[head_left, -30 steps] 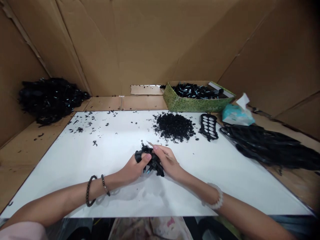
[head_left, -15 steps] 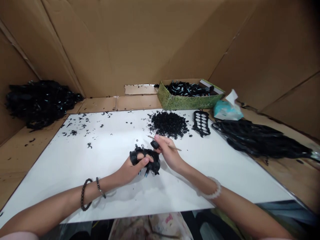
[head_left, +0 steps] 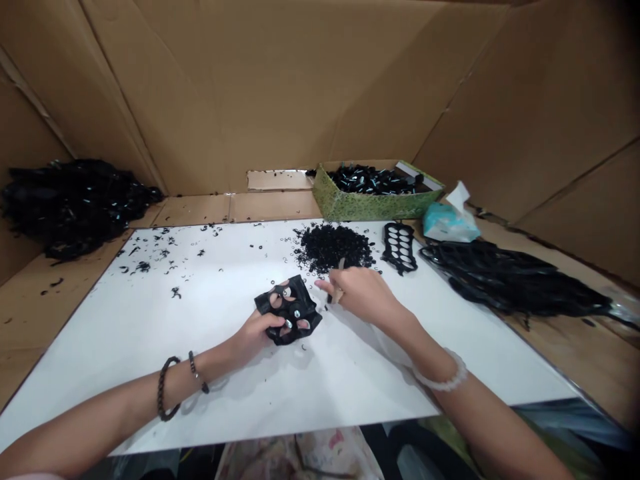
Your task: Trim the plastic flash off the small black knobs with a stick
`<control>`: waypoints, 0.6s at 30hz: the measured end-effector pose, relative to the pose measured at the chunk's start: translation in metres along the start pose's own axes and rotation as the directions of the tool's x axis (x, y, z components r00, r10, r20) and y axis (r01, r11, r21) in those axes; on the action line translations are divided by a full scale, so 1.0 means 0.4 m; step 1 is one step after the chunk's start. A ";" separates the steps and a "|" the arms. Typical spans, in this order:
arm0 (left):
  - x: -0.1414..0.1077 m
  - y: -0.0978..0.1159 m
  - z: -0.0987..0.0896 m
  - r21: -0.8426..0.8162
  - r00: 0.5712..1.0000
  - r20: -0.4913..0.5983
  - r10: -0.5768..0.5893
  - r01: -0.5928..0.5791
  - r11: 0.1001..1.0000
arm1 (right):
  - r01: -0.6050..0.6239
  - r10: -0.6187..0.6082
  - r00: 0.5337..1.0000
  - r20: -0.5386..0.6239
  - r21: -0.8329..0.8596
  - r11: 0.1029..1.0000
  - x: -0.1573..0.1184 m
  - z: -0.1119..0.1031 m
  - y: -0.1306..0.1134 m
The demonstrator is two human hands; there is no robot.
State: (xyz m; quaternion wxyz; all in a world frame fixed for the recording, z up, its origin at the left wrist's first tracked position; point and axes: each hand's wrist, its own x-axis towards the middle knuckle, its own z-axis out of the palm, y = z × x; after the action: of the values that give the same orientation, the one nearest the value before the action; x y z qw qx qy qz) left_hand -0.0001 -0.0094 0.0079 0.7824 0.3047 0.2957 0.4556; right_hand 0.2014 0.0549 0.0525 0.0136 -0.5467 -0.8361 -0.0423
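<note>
My left hand (head_left: 261,331) is closed on a black, flexible-looking piece with round holes (head_left: 301,298). It is held above the white tabletop with its holed face toward me, and small shiny spots show in some holes. My right hand (head_left: 363,291) is bent down at the near edge of a pile of small black rings (head_left: 336,245). Its fingers are curled around a thin stick (head_left: 342,263), and the index finger points left. A small dark item shows below those fingers, too blurred to name.
A green patterned box (head_left: 375,207) full of black parts stands at the back, beside a tissue pack (head_left: 450,222). A flat black holed frame (head_left: 399,247) lies right of the pile. Black bundles lie at far left (head_left: 75,207) and right (head_left: 520,277). Cardboard walls (head_left: 280,87) enclose the table.
My right hand has moved away from the black piece, to the right, and turned downward near the ring pile. The piece in my left hand has turned its holed face toward me.
</note>
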 end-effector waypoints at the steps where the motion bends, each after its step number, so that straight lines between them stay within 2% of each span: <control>1: -0.001 0.000 0.003 -0.002 1.000 -0.001 -0.008 0.008 1.000 | -0.001 0.002 0.997 -0.078 0.018 1.000 -0.004 -0.002 -0.004; 3: -0.002 -0.001 0.005 0.004 1.000 -0.014 -0.026 0.026 1.000 | 0.072 -0.047 0.972 -0.230 0.100 0.992 -0.015 -0.002 -0.024; 6: 0.000 -0.007 0.003 0.014 0.999 -0.047 -0.013 0.014 1.000 | 0.261 -0.188 0.921 -0.342 0.180 0.948 -0.038 0.012 -0.073; 8: 0.003 -0.011 0.004 0.005 0.998 -0.051 0.037 -0.037 0.999 | 0.316 -0.236 0.899 -0.369 0.171 0.933 -0.050 0.025 -0.103; 11: 0.003 -0.013 0.010 -0.016 0.994 -0.076 0.085 -0.086 0.996 | 0.326 -0.242 0.887 -0.394 0.159 0.932 -0.056 0.039 -0.126; 14: 0.001 -0.013 0.012 0.015 0.989 -0.114 0.092 -0.091 0.996 | 0.356 -0.277 0.864 -0.421 0.120 0.927 -0.052 0.041 -0.121; 18: 0.004 -0.014 0.004 0.089 0.992 -0.101 0.078 -0.069 0.994 | 0.378 -0.312 0.846 -0.433 0.073 0.923 -0.041 0.045 -0.104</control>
State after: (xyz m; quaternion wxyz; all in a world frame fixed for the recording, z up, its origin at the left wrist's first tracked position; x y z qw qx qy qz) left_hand 0.0050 -0.0105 0.0044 0.7348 0.3241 0.3439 0.4866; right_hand 0.1705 0.0248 0.0312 0.2248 -0.3629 -0.8994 -0.0936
